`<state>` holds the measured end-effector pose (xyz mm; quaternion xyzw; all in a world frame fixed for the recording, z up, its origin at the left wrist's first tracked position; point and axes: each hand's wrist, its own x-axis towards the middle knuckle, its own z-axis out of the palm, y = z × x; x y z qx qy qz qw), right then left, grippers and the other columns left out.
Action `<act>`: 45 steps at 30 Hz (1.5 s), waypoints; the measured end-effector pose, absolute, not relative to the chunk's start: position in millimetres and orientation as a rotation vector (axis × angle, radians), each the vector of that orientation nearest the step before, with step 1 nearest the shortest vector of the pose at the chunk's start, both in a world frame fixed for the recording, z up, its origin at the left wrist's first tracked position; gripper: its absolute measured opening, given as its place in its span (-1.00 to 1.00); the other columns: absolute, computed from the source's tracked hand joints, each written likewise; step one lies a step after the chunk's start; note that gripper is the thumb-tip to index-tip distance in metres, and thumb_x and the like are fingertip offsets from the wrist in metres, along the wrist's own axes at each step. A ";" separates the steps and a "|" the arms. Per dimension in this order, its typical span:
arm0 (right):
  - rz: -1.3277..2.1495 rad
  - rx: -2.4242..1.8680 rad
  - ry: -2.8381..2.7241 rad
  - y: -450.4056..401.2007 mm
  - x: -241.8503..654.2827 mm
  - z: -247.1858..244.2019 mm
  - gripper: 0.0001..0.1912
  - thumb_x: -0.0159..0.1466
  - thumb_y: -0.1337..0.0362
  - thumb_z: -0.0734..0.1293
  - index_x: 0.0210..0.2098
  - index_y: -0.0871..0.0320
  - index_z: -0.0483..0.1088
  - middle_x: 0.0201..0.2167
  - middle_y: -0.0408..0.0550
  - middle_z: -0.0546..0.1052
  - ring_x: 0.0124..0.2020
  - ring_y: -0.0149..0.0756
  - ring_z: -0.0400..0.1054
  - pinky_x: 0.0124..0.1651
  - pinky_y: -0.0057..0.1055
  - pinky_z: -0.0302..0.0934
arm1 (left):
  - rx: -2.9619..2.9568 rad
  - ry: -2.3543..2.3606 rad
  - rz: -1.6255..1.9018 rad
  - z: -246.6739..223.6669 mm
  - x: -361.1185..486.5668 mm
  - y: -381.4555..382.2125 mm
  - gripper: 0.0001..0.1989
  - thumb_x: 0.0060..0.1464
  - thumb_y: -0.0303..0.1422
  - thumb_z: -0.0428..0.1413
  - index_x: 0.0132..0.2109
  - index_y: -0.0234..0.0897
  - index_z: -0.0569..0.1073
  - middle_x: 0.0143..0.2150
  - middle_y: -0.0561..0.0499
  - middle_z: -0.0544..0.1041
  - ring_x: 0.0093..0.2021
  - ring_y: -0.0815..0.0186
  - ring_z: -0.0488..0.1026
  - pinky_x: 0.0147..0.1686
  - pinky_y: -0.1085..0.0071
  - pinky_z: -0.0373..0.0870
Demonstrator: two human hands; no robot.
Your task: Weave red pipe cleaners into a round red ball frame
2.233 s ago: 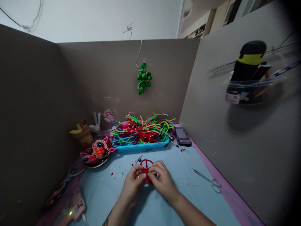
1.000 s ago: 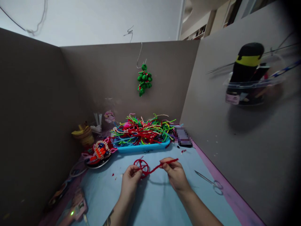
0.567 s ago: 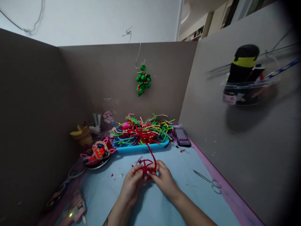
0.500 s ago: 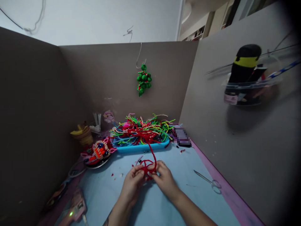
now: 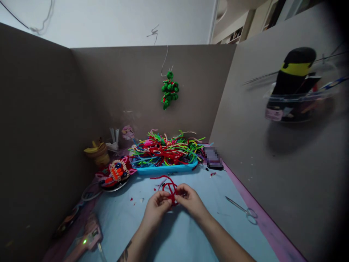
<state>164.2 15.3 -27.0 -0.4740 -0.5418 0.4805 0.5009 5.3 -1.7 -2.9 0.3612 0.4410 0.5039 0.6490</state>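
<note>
Inspected first the blue tray on the table: found heaped above its rim with a tangle of fuzzy stems in red, green, blue, yellow and pale pink. Noted left of the tray a tan pot with yellow pieces in it, and beside that a small white cup with upright white strips. Found nearer, at the tray's left end, a round dish bearing an orange, red and beige figure. Recorded on the wall well right of the tray a clear container, packed with a black-and-yellow object and smaller items too blurred to name.

Located the red openwork piece in front of the tray, apart from it, between the left hand and the right hand. Observed both hands closed, pinching its near part between thumbs and fingers. Seen curving from it a loose red end, close to the tray's front. Logged scissors to the tray's front right, untouched.
</note>
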 end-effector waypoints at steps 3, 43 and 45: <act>0.993 -1.234 -1.409 14.9 167.6 -25.9 -0.75 0.02 0.22 0.41 -0.29 0.13 0.50 -0.19 0.02 0.45 -0.11 -0.11 0.35 -0.04 -0.23 0.22 | 0.857 0.995 1.117 -2.1 2.5 0.0 -0.60 -0.37 -0.26 0.44 -0.38 -0.35 0.49 -0.55 0.06 0.50 -0.55 0.42 0.38 -0.49 0.49 0.30; 1.153 -1.074 -0.947 5.5 146.7 -26.8 -0.62 0.06 -0.06 0.44 -0.55 0.16 0.47 -0.21 0.00 0.44 -0.12 -0.15 0.33 0.00 -0.27 0.22 | 1.006 1.170 1.245 -2.0 7.2 -3.6 -0.46 -0.22 -0.24 0.35 -0.03 -0.30 0.50 -0.37 -0.08 0.62 -0.38 0.26 0.49 -0.38 0.42 0.33; 1.173 -1.072 -0.946 5.1 145.6 -27.2 -0.64 0.06 -0.04 0.44 -0.55 0.15 0.49 -0.21 0.00 0.44 -0.11 -0.14 0.33 0.01 -0.26 0.22 | 1.084 1.235 1.225 -4.6 7.9 -6.1 -0.39 -0.17 -0.25 0.32 0.08 -0.29 0.44 -0.31 -0.10 0.64 -0.43 0.30 0.46 -0.45 0.45 0.27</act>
